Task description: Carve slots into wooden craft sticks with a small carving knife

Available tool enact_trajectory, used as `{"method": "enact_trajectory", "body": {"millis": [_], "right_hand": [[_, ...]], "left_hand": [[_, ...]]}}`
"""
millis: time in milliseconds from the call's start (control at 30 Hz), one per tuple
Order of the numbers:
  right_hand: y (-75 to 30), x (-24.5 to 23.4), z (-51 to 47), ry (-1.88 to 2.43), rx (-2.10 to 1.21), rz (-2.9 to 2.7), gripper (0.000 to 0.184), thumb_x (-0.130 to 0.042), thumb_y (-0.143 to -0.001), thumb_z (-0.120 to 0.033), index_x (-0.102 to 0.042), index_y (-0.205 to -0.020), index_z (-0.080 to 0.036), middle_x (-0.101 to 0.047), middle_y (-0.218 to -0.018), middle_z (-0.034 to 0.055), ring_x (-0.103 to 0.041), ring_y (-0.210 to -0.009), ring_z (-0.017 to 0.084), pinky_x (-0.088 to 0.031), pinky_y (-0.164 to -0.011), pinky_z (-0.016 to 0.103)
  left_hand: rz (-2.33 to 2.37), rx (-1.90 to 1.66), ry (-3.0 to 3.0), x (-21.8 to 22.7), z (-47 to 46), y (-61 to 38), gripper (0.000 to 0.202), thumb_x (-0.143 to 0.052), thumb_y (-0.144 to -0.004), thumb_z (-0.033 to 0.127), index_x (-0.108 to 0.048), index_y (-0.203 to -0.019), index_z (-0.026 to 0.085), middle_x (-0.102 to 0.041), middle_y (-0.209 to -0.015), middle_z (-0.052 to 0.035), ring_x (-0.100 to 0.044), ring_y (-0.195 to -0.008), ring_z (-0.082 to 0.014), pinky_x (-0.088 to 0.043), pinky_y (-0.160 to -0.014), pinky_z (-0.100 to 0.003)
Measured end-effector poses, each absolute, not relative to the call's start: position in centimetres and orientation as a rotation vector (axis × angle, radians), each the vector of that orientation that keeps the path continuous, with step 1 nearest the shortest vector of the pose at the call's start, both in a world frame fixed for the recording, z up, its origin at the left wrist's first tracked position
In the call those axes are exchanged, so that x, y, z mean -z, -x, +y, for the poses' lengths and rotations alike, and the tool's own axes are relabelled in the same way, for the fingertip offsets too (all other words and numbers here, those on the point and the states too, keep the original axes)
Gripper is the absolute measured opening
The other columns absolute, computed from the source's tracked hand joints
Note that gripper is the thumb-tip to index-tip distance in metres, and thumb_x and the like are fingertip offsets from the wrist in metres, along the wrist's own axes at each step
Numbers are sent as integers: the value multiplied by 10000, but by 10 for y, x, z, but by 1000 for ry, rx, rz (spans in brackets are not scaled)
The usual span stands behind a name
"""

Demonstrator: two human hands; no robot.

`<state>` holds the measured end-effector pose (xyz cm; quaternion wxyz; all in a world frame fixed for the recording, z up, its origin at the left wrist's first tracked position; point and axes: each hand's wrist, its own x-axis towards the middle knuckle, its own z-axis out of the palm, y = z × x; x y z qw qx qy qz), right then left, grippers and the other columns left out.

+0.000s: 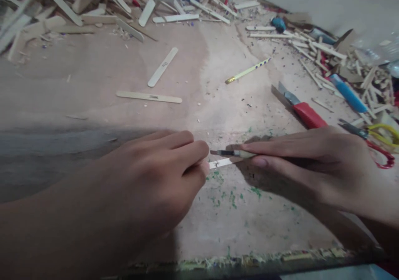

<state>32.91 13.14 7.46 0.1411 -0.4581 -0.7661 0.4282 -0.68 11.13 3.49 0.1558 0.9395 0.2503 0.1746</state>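
My left hand (162, 176) lies low on the wooden board (93, 72), fingers closed and pressing on a thin pale wooden stick (222, 163). My right hand (311, 163) is closed round a small craft knife (229, 152), whose dark blade points left just above the stick. Both hands meet near the board's front middle. Most of the stick is hidden under my left fingers.
Two loose flat sticks (149, 97) lie further back on the board. A yellow pencil (247, 70), a red-handled cutter (304, 111), a blue tool (349, 94) and yellow-handled pliers (382, 136) lie at the right. Heaps of cut sticks (93, 6) line the far edge.
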Motion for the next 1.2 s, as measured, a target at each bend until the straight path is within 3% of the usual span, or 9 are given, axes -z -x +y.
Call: {"method": "enact_trajectory", "body": {"millis": [200,367,467,667,900,1067,1200], "right_hand": [[-331,-76,132,1261,-1051,-2257,249,-835,-1278,-364,-1052,-1389,-312,-1004,-1038,61,-940,-745,234,-717,-585,285],[-330,-80,138,1166,-972,-2422,255,-827,-1287,-375,-1046,-1398,-304,-1019,-1135,67,-988,-896,276,-792,-746,341],[-329,-83,142,1060,-923,-2534,283,-766,-1317,-338,-1028,-1410,-286,-1013,-1110,60,-982,-883,249,-776,-733,304],[-327,-81,147,918,-817,-2634,300,-692,-1353,-294,-964,-1448,-212,-1014,-1187,75,-969,-892,188,-762,-776,230],[-326,-74,153,849,-870,-2641,276,-749,-1329,-271,-973,-1464,-183,-1016,-1275,97,-987,-974,189,-749,-825,215],[-326,-70,156,811,-966,-2591,263,-814,-1276,-180,-973,-1485,-189,-1014,-1297,74,-986,-988,156,-748,-889,183],[-324,-69,158,898,-1136,-2515,261,-838,-1259,-204,-1010,-1454,-181,-1016,-1345,108,-1012,-1060,224,-809,-962,252]], "left_hand": [[783,-521,-2722,-33,118,12,399,-509,-1231,-3,-792,-1068,225,-815,-1129,-62,-750,-956,-255,-600,-840,-440],[911,-557,-2711,-32,119,11,440,-495,-1266,53,-786,-992,239,-847,-1158,-63,-795,-1006,-248,-634,-888,-406],[952,-599,-2683,-35,118,9,495,-483,-1261,36,-771,-912,237,-841,-1086,-51,-769,-930,-230,-608,-854,-385],[947,-569,-2692,-31,120,9,417,-547,-1271,28,-862,-1075,217,-874,-1167,-40,-783,-969,-222,-622,-907,-376],[962,-575,-2619,-28,124,9,510,-487,-1287,53,-874,-1018,248,-875,-1111,-10,-798,-936,-185,-589,-856,-334],[989,-580,-2517,-31,128,5,551,-485,-1204,32,-857,-874,269,-846,-980,9,-756,-788,-161,-503,-705,-326],[984,-569,-2492,-30,128,5,507,-527,-1181,25,-862,-880,258,-850,-967,14,-742,-756,-153,-495,-676,-306]]}}
